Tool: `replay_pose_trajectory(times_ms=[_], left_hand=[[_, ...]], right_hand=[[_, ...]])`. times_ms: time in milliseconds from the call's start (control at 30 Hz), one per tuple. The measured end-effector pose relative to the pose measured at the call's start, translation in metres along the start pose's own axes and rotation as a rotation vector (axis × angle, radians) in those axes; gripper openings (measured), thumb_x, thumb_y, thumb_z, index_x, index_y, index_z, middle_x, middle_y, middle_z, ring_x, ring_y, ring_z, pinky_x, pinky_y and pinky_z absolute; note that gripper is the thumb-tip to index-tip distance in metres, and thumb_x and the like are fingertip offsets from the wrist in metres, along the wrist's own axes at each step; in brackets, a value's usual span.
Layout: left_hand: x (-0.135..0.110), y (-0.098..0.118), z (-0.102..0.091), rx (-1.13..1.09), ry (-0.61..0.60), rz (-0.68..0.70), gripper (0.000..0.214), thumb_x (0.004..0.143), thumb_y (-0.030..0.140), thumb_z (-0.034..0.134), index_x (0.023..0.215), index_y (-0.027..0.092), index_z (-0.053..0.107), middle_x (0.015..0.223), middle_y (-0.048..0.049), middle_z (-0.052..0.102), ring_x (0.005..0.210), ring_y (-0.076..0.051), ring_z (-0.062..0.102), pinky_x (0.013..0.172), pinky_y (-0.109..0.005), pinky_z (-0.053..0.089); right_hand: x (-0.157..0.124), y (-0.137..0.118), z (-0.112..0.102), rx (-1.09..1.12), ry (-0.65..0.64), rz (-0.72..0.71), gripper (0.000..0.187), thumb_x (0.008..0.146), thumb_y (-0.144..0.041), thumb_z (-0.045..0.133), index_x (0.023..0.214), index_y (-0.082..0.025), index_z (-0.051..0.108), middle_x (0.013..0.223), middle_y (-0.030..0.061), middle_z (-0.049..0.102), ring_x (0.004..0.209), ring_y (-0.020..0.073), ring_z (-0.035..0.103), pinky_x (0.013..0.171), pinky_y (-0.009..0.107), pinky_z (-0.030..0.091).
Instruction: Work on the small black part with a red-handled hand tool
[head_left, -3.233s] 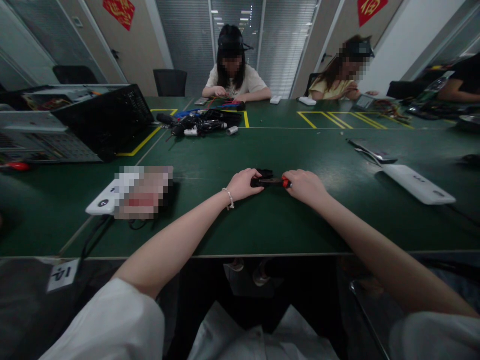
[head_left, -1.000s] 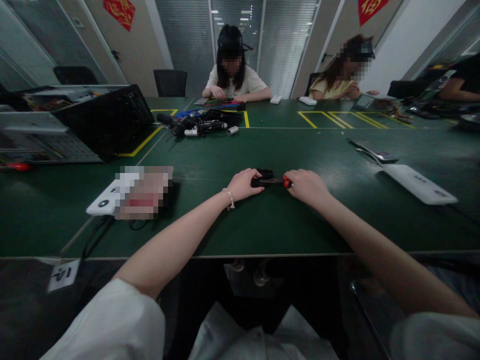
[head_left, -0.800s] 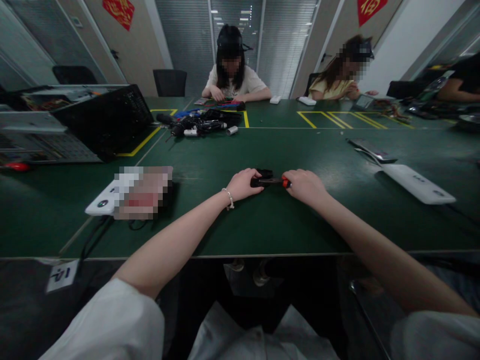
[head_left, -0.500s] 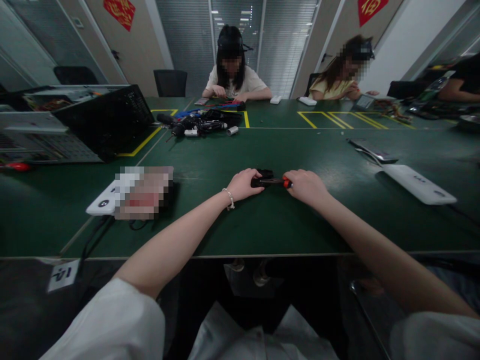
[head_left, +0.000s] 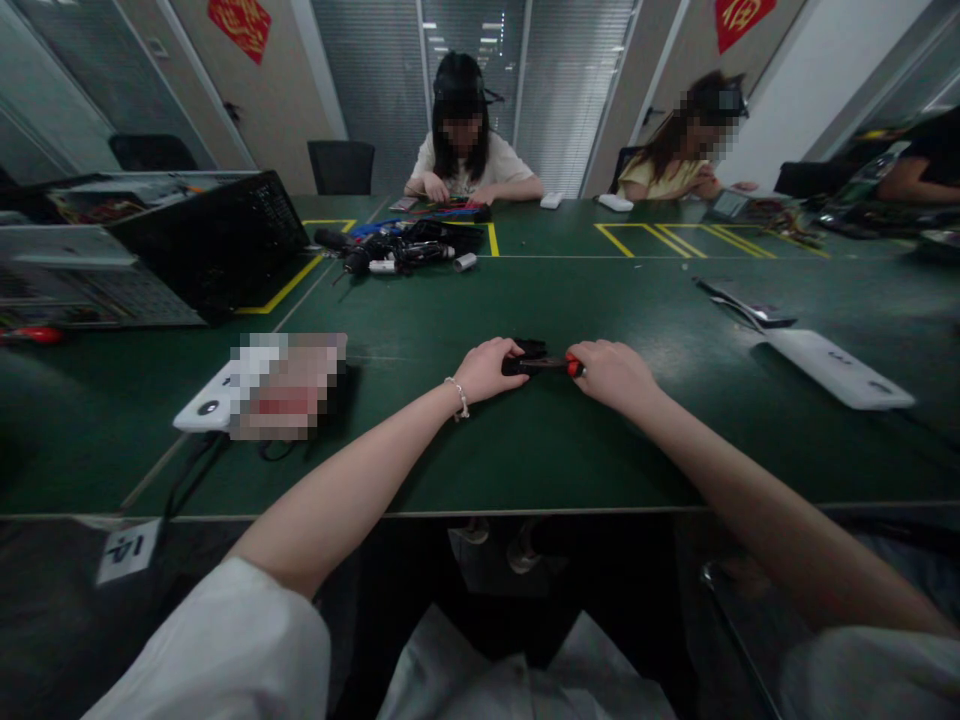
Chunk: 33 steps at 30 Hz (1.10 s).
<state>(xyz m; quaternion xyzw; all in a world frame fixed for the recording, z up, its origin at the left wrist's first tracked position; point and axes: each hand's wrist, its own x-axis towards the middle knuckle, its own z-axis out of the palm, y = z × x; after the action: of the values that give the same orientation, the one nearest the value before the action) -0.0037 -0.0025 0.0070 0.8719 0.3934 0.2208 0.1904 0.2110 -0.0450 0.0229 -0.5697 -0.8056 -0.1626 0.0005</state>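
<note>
The small black part (head_left: 529, 349) is pinned on the counter (head_left: 525, 450) by the left hand (head_left: 486, 368), so the screwdriver (head_left: 546, 366) gripped in the right hand (head_left: 611, 372) can reach it.

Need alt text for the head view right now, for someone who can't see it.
Both hands meet over a green table: the left hand grips a small black part, and the right hand holds a red-tipped tool against it. Two people sit working at the far side.

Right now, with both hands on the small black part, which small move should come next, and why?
Probably keep the left hand pressing the small black part onto the green table while the right hand turns the red-tipped tool, since its shaft already meets the part.
</note>
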Motion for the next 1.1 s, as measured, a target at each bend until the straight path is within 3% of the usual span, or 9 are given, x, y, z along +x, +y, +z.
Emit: replay_pose_trajectory(times_ms=[500, 700, 800, 1000, 1100], left_hand=[[-0.0001, 0.0004, -0.0005, 0.013, 0.006, -0.004, 0.029, 0.071, 0.035, 0.063, 0.094, 0.018, 0.057, 0.098, -0.0059, 0.060, 0.091, -0.021, 0.056, 0.077, -0.034, 0.046], [-0.0002, 0.0011, -0.0009, -0.013, -0.010, -0.014, 0.027, 0.072, 0.035, 0.062, 0.093, 0.018, 0.057, 0.098, -0.0055, 0.060, 0.091, -0.020, 0.056, 0.077, -0.034, 0.046], [0.0003, 0.0003, -0.0001, -0.012, -0.002, -0.015, 0.028, 0.071, 0.035, 0.063, 0.093, 0.018, 0.057, 0.098, -0.0058, 0.060, 0.090, -0.021, 0.056, 0.076, -0.034, 0.046], [0.0005, -0.0003, 0.0003, -0.001, 0.004, -0.005, 0.028, 0.071, 0.035, 0.062, 0.093, 0.018, 0.057, 0.097, -0.0053, 0.060, 0.091, -0.021, 0.056, 0.077, -0.035, 0.046], [0.0003, 0.0009, -0.0006, 0.002, 0.003, -0.014, 0.028, 0.071, 0.034, 0.063, 0.093, 0.019, 0.057, 0.098, -0.0051, 0.060, 0.091, -0.021, 0.056, 0.078, -0.034, 0.046]], right_hand=[[0.0007, -0.0003, -0.0003, 0.000, -0.004, -0.001, 0.023, 0.078, -0.025, 0.044, 0.094, -0.017, 0.058, 0.090, 0.0081, 0.065, 0.077, 0.0206, 0.056, 0.063, 0.030, 0.038], [0.0006, 0.0006, 0.0046, 0.018, 0.015, 0.006, 0.038, 0.078, -0.025, 0.045, 0.114, -0.015, 0.052, 0.102, 0.0119, 0.064, 0.083, 0.0221, 0.058, 0.068, 0.032, 0.039], [0.0003, -0.0004, 0.0052, 0.009, 0.028, 0.028, 0.044, 0.079, -0.028, 0.045, 0.121, -0.013, 0.047, 0.098, 0.0128, 0.065, 0.080, 0.0220, 0.058, 0.067, 0.032, 0.039], [0.0003, -0.0015, 0.0000, -0.021, -0.017, 0.013, 0.021, 0.079, -0.026, 0.044, 0.093, -0.016, 0.056, 0.088, 0.0098, 0.065, 0.076, 0.0211, 0.057, 0.063, 0.030, 0.037], [0.0004, -0.0006, -0.0003, -0.025, -0.021, 0.005, 0.018, 0.078, -0.024, 0.045, 0.090, -0.017, 0.056, 0.089, 0.0091, 0.064, 0.078, 0.0210, 0.057, 0.063, 0.030, 0.036]])
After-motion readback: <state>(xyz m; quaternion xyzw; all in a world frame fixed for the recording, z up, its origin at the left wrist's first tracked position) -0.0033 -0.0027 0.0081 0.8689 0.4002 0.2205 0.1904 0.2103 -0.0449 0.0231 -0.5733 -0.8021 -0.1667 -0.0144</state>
